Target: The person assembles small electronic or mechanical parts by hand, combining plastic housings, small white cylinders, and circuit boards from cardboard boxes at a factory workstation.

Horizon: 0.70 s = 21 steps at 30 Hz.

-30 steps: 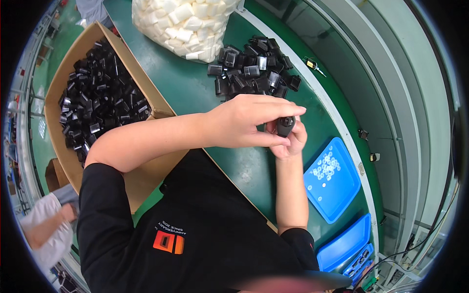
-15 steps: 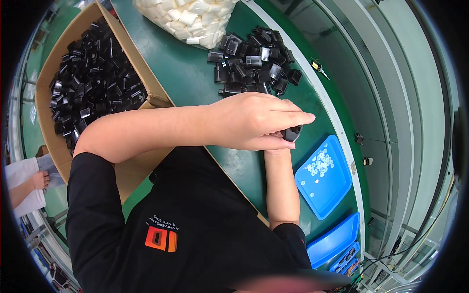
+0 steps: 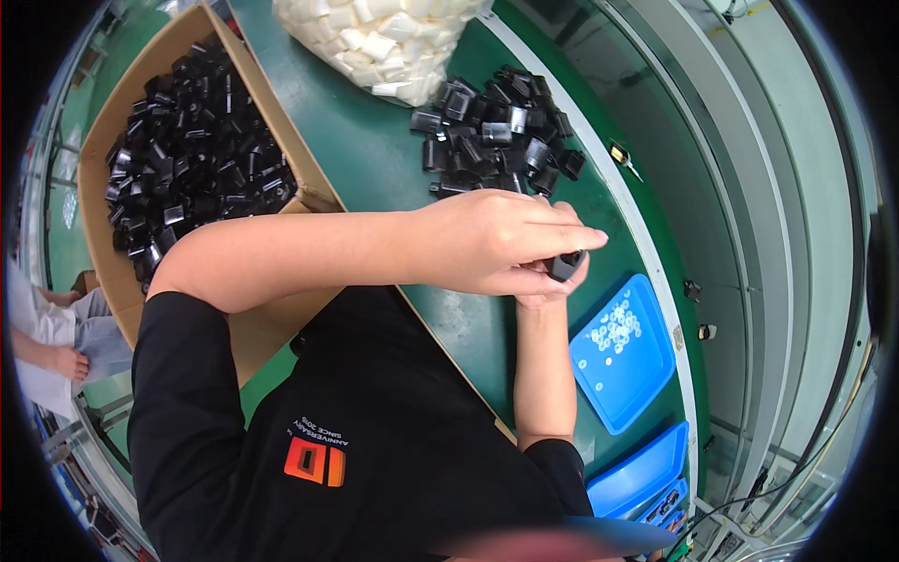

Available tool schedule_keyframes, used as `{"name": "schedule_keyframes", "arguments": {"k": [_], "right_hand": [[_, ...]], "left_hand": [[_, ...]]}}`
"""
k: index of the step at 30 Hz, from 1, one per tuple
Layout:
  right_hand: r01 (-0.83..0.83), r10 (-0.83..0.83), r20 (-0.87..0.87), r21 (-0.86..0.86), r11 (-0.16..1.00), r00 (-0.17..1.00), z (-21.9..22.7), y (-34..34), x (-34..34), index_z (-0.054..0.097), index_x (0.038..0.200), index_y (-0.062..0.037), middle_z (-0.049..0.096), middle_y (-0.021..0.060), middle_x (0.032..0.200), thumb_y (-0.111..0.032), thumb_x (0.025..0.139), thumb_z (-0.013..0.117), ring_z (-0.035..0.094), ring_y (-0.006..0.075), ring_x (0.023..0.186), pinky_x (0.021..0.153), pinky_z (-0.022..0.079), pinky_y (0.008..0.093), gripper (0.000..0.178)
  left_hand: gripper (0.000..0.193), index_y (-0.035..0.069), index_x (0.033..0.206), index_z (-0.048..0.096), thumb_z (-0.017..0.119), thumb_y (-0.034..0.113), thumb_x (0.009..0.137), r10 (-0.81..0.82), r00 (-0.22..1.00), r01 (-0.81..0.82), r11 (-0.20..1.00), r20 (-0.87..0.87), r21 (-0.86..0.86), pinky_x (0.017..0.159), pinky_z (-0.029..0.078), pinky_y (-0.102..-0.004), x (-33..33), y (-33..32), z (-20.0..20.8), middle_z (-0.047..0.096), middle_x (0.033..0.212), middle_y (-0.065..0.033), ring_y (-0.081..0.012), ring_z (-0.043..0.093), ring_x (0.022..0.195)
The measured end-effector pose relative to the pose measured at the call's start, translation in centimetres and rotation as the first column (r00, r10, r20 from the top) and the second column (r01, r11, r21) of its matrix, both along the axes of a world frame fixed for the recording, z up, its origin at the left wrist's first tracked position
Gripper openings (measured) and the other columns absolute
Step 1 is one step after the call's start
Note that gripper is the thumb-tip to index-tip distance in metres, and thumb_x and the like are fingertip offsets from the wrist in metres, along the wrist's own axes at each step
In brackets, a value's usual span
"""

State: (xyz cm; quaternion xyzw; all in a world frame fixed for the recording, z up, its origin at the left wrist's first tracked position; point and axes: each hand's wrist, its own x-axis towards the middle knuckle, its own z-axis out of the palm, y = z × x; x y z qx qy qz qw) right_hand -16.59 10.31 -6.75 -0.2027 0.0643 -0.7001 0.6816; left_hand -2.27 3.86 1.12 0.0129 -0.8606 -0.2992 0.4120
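My left hand (image 3: 501,242) reaches across from the left, its fingers stretched over a small black plastic part (image 3: 565,266) and its thumb against the near side. Beneath it, my right hand (image 3: 547,299) is closed around the same part from below. Most of the right hand's fingers are hidden behind the left. Just beyond both hands lies a loose pile of black plastic caps (image 3: 496,131) on the green table (image 3: 356,150). Small white rings (image 3: 616,328) sit in a blue tray (image 3: 618,403) to the right of my right forearm.
A cardboard box (image 3: 304,178) full of black parts stands at the left. A clear bag of white pieces (image 3: 384,47) rests at the back. More blue trays (image 3: 641,473) are at the near right. Another person's hand (image 3: 70,362) shows at the far left.
The whole view has shifted slightly. More of my right hand now shows beyond my left, around the black part, which is turned a little. Both hands stay together on it.
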Motion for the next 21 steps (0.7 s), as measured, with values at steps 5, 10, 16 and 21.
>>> {"name": "schedule_keyframes", "arguments": {"k": [5, 10, 16, 21], "right_hand": [[0.095, -0.103, -0.086, -0.084, 0.992, 0.991, 0.1, 0.0, 0.7, 0.056, 0.107, -0.0080, 0.056, 0.0127, 0.110, -0.040, 0.082, 0.066, 0.058, 0.0237, 0.101, 0.087, 0.050, 0.0363, 0.042], [0.621, -0.564, -0.678, -0.198, 0.758, 0.472, -0.3, 0.8, -2.2, 0.048, 0.126, 0.0026, 0.053, 0.0144, 0.125, -0.046, 0.083, 0.063, 0.054, 0.0259, 0.116, 0.101, 0.042, 0.0388, 0.067], [0.362, -0.276, -0.803, -0.081, 0.928, 0.528, 3.2, 2.5, -2.5, 0.043, 0.137, 0.0058, 0.052, 0.0155, 0.132, -0.022, 0.080, 0.074, 0.051, 0.0258, 0.123, 0.107, 0.039, 0.0395, 0.071], [0.343, -0.254, -0.659, 0.006, 0.939, 0.708, 4.4, 2.5, -1.0, 0.039, 0.140, 0.0076, 0.051, 0.0199, 0.137, -0.024, 0.086, 0.064, 0.052, 0.0311, 0.126, 0.109, 0.040, 0.0459, 0.068]], "left_hand": [[0.053, 0.003, 0.126, 0.061, 0.077, 0.022, 0.079, -0.052, 0.998, 0.051, 0.998, 0.021, 0.021, 0.069, 0.054, -0.0342, 0.5, -0.4, -0.3, 0.068, 0.102, -0.0106, -0.0240, 0.065, 0.078], [0.051, 0.003, 0.125, 0.061, 0.076, 0.017, 0.079, 0.032, 0.976, -0.038, 0.999, -0.216, -0.027, 0.076, 0.053, -0.0378, 0.1, -1.1, -0.8, 0.065, 0.110, -0.0138, -0.0299, 0.063, 0.089], [0.059, 0.002, 0.132, 0.055, 0.074, 0.016, 0.078, -0.033, 0.999, 0.030, 0.996, -0.033, -0.081, 0.086, 0.049, -0.0407, -0.2, -1.3, -1.5, 0.059, 0.124, -0.0125, -0.0329, 0.057, 0.104], [0.087, 0.000, 0.145, 0.034, 0.075, 0.034, 0.076, 0.153, 0.985, -0.148, 0.987, 0.083, -0.064, 0.101, 0.037, -0.0461, -0.9, -1.8, -2.4, 0.050, 0.130, -0.0208, -0.0393, 0.049, 0.113]]}}
